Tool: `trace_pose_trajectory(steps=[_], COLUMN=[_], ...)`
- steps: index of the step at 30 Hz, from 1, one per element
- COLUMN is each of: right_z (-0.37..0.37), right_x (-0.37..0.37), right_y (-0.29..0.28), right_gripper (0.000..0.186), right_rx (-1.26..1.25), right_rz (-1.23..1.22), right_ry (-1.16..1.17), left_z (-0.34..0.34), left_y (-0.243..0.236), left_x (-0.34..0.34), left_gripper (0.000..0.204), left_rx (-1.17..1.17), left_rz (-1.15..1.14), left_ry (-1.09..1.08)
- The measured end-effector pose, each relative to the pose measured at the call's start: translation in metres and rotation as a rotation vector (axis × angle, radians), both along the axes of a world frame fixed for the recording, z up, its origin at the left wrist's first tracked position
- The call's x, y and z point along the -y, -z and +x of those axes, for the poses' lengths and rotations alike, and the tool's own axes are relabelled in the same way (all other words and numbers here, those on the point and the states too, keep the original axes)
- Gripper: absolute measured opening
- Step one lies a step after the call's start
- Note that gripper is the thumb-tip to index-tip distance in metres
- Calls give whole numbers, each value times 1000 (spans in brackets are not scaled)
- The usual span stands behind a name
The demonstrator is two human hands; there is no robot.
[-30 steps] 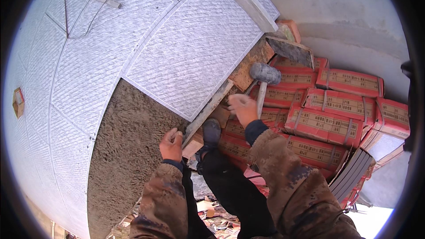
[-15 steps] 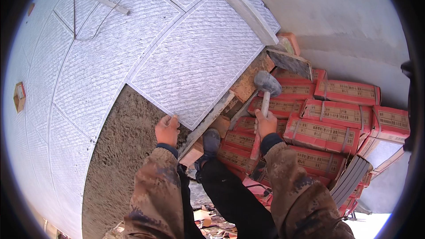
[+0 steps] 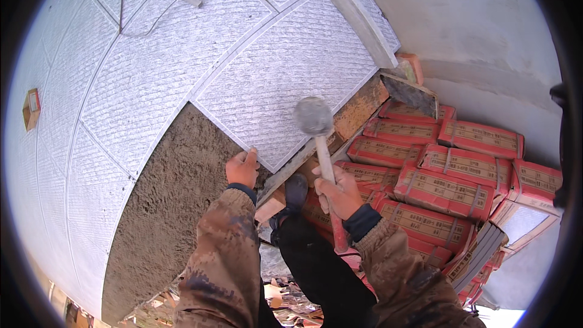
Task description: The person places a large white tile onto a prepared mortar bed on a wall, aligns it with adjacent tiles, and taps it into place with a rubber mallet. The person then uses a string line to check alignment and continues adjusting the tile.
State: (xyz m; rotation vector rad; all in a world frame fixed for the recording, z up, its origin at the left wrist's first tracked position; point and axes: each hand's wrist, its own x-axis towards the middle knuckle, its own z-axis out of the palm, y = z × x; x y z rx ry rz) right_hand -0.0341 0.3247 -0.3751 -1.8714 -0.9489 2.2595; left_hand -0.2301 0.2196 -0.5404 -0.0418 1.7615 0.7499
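A rubber mallet (image 3: 314,116) with a grey head and a pale handle, reddish at its lower end, is in my right hand (image 3: 339,189). The fingers wrap round the handle. Its head is over the right side of a grey textured tile (image 3: 273,73), near the right edge; I cannot tell whether it touches. My left hand (image 3: 243,169) is closed at the tile's near edge, close to the near corner, with the thumb and finger against the rim. Under that hand lies rough brown mortar (image 3: 176,176), which stretches toward me along the laid tiles (image 3: 139,79).
Red and brown cartons (image 3: 443,188) are stacked at the right beside a plain wall (image 3: 480,30). A long bar (image 3: 352,12) lies across the far tiles. Bricks (image 3: 364,106) line the tile's right side. My boot (image 3: 296,193) stands by the edging.
The mallet has swung left, from beside the cartons to over the tile, with my right hand. The whole view has shifted slightly. My left hand remains at the tile's edge.
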Motion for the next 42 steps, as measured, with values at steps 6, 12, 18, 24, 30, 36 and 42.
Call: trace_pose_trajectory(steps=[6, 12, 18, 24, 30, 36, 42], right_z=[-16, -14, -14, -14, -9, -1, -11], right_x=[-23, -41, -47, -51, -51, -47, -43], right_y=[-9, -27, -39, -41, -40, -38, -45], right_gripper=[45, 46, 42, 36, 25, 19, 32], right_rx=[-38, 90, 192, 135, 145, 151, 161], right_rz=[-69, -130, -237, -227, -242, -257, -171], right_ry=[-353, -593, -568, -529, -463, -428, -499], left_z=[9, 16, 14, 17, 17, 23, 19], left_y=[6, 13, 15, 16, 11, 12, 14], left_x=[6, 8, 11, 12, 10, 11, 10], left_gripper=[43, 43, 49, 50, 50, 47, 46], left_rx=[-59, -84, -57, -100, -121, -106, -174], left_rz=[69, 80, 48, 74, 74, 88, 72], left_ry=[-135, -193, -112, -94, -127, -143, -18])
